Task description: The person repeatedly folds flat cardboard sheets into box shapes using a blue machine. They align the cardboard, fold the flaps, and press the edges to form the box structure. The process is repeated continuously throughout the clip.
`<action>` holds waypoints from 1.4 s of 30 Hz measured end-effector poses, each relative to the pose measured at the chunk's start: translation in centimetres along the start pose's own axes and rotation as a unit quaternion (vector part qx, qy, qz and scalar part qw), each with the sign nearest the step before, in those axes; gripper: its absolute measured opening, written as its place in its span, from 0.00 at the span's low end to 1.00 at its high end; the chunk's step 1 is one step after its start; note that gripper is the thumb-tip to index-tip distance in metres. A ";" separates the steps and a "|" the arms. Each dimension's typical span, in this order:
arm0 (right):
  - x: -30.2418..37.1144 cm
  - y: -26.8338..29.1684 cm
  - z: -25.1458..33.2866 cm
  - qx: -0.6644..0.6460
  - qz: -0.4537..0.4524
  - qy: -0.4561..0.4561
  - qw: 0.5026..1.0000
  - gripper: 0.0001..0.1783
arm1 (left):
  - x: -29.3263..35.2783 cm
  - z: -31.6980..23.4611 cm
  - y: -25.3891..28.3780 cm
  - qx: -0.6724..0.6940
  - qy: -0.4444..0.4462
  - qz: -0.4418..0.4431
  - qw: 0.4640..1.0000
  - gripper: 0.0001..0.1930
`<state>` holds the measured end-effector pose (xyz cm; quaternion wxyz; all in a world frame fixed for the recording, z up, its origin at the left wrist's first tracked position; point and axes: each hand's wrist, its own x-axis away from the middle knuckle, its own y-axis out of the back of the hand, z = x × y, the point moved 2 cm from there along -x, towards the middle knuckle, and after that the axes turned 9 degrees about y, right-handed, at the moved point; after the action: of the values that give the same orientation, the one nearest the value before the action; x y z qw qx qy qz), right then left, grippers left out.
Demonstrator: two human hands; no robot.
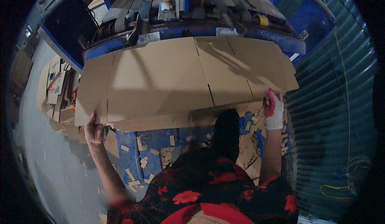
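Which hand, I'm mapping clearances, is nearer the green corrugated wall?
Right: the white-gloved right hand is left of the wall; the bare left hand is across the brown cardboard sheet.

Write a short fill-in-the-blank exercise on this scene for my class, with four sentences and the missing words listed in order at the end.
1. The left hand holds a large, creased sheet made of ____.
2. The glove is worn on the person's ____ hand.
3. The frame of the machine beyond the sheet is painted ____.
4. The large flowers on the person's dark shirt are ____.

Missing words: cardboard; right; blue; red.
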<state>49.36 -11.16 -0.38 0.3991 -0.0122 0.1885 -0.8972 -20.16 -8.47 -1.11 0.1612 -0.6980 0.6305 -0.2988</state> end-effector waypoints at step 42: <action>-21.8 -31.2 -7.5 0.677 0.378 0.407 0.483 0.23 | -35.6 6.4 -29.0 -0.723 -0.285 -0.056 0.628 0.23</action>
<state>40.73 26.06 6.36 0.4639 0.7007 -0.3488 -0.4150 5.56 29.72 3.80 -0.2403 -0.6746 0.5269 0.4578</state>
